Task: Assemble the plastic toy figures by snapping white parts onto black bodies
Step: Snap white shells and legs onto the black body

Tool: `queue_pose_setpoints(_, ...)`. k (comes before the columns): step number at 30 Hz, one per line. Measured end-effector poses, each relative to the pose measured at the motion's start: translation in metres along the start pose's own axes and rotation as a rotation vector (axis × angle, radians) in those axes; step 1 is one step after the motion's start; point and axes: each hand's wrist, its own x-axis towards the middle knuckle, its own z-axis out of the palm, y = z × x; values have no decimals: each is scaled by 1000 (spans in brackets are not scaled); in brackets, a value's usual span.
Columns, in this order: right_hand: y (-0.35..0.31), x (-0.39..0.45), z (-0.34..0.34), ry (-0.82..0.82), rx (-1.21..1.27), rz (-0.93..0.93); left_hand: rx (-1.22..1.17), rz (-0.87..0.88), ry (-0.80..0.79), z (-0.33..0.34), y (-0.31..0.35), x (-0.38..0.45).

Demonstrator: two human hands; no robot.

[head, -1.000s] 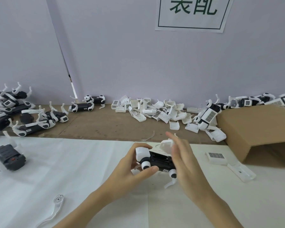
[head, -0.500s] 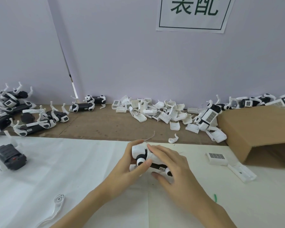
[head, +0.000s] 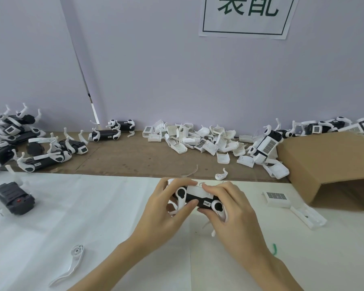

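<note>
Both hands hold one toy figure low over the white sheet in front of me. It has a black body, white round joints and a white cover on its top. My left hand grips its left end, thumb below and fingers curled over the top. My right hand grips the right end, fingers pressing on the white cover, thumb under the body. A heap of loose white covers lies by the wall.
Finished figures lie in a heap at the left and along the wall at right. A bare black body sits on the sheet at left. A loose white leg lies near me. A cardboard box stands at right, with white parts beside it.
My right hand brought a white cover down onto the black body and now presses on it. The figure has turned so its side faces me, and both hands closed round its ends.
</note>
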Motion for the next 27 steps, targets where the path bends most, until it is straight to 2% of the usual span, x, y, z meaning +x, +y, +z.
queue_pose_setpoints(4,-3,1,-3,-29,-40,28,-42,-26,-19,-1,2,-1)
queue_pose_setpoints(6,-6,1,-6,-122,209,141,-62,-2,-59,-4,2,0)
queue_pose_setpoints(8,-10,7,-15,-303,647,387,-88,67,-127,-7,2,1)
queue_pose_setpoints(9,-9,10,-18,-358,779,479,-90,108,-158,-8,2,2)
queue_pose_setpoints(10,-7,12,-20,-391,807,508,-69,151,-180,-9,2,3)
queue_pose_setpoints(12,-3,12,-21,-403,720,463,43,223,-196,-10,1,4)
queue_pose_setpoints(14,-1,10,-18,-309,649,421,120,221,-164,-8,-2,2)
queue_pose_setpoints(17,-2,7,-13,-150,434,237,-5,38,-71,-5,-2,-1)
queue_pose_setpoints(20,-5,3,-7,-132,214,29,-94,-59,-48,-3,-3,2)
queue_pose_setpoints(24,-1,4,-12,-169,134,92,-136,16,-50,-7,-5,5)
queue_pose_setpoints(27,1,5,-15,-172,124,70,-146,50,-79,-6,-4,4)
